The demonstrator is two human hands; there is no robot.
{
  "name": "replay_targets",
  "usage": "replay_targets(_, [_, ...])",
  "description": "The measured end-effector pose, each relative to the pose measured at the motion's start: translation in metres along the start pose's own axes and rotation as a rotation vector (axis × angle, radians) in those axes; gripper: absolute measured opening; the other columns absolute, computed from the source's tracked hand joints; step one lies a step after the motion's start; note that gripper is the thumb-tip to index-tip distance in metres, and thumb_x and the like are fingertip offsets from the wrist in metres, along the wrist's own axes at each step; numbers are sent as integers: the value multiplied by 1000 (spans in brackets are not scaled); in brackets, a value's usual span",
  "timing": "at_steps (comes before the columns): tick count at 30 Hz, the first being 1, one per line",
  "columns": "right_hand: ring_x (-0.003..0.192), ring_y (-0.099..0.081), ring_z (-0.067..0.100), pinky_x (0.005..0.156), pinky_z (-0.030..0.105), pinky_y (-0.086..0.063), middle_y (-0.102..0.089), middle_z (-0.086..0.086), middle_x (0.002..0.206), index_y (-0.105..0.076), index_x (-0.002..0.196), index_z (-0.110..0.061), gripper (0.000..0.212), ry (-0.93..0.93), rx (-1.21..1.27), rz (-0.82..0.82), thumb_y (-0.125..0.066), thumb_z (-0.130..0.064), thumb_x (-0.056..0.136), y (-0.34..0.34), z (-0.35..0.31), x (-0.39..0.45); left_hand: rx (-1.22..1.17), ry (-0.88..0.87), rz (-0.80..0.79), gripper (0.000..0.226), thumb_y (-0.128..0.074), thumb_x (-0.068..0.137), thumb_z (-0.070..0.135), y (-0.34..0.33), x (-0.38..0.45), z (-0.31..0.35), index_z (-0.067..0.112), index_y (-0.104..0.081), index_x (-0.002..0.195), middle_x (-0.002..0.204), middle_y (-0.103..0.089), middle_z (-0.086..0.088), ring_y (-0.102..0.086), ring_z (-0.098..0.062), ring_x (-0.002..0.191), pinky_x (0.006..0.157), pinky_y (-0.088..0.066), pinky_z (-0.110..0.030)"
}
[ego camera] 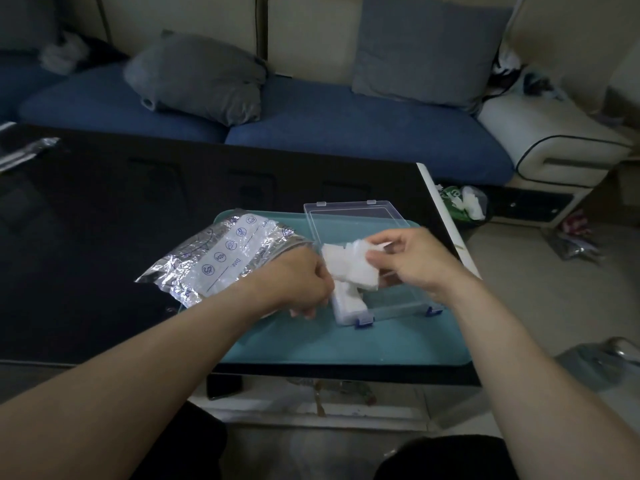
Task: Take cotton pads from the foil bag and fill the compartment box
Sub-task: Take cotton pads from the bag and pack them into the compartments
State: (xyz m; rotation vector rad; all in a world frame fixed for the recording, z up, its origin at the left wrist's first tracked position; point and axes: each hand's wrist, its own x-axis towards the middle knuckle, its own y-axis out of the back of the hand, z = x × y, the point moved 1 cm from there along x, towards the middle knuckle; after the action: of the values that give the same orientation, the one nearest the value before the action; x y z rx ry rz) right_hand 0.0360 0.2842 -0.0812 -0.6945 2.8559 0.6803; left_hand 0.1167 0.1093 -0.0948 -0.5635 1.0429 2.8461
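Observation:
A clear plastic compartment box (401, 303) with blue latches lies open on a teal mat (346, 341), its lid (353, 220) folded back. White pads fill its left compartment (346, 306). Over the box, both hands hold a bunch of white cotton pads (349, 263). My left hand (301, 282) pinches the bunch at its left edge; my right hand (412, 259) pinches its upper right corner. The silver foil bag (225, 258) lies to the left, partly on the mat, its mouth behind my left hand.
The mat sits on a black glossy table (104, 220) whose right edge (446, 220) runs just past the box. A blue sofa with grey cushions (197, 77) stands behind. Another foil piece (24, 154) lies far left. Bags litter the floor at right.

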Motion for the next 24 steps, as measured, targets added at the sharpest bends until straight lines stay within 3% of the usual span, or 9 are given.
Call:
replay_targets(3, [88, -73, 34, 81, 47, -62, -75, 12, 99, -74, 111, -19, 22, -37, -142, -68, -62, -6, 97, -17, 5, 3, 51, 86, -65, 26, -51, 93, 6, -5, 4, -3, -3, -72, 82, 68, -72, -17, -55, -21, 41, 41, -41, -19])
replay_targets(7, [84, -74, 32, 84, 45, -61, -72, 9, 95, -63, 99, -22, 12, -124, -289, -12, -69, -16, 91, -31, 10, 7, -28, 160, -123, 31, -47, 97, 9, -13, 11, -4, -8, -71, 86, 86, -74, -22, -66, -29, 55, 39, -45, -22])
replay_targets(10, [95, -71, 30, 93, 47, -57, -69, 9, 109, -55, 93, -23, 17, -147, -344, -2, -71, -20, 90, -38, 13, 9, -99, 176, -98, 38, -47, 99, 19, -17, 11, -3, -13, -68, 95, 82, -74, -22, -66, -28, 53, 39, -47, -23])
replay_targets(14, [92, -72, 31, 91, 47, -57, -71, 12, 106, -51, 81, -22, 25, -179, -364, 13, -75, -20, 88, -40, 12, 12, -110, 184, -71, 36, -51, 96, 18, -19, 11, -3, -12, -71, 91, 80, -74, -21, -66, -26, 52, 39, -47, -23])
replay_targets(18, [81, -69, 27, 83, 39, -59, -70, 11, 105, -51, 83, -23, 27, -206, -373, -28, -77, -18, 88, -37, 10, 12, -132, 199, -71, 33, -51, 96, 13, -22, 13, -3, -13, -70, 92, 73, -74, -15, -61, -17, 39, 35, -43, -21])
replay_targets(22, [100, -64, 22, 93, 32, -51, -67, 5, 111, -58, 91, -23, 23, -193, -507, -126, -80, -20, 86, -36, 5, 11, -132, 200, -97, 30, -53, 95, 11, -25, 12, -4, -14, -68, 92, 69, -71, -15, -60, -15, 37, 35, -45, -22])
replay_targets(24, [100, -63, 19, 89, 28, -48, -69, 5, 116, -63, 97, -23, 21, -180, -559, -134, -81, -20, 85, -38, 1, 9, -108, 197, -88, 34, -56, 95, 20, -27, 12, -4, -11, -68, 90, 66, -70, -13, -61, -16, 38, 37, -48, -23])
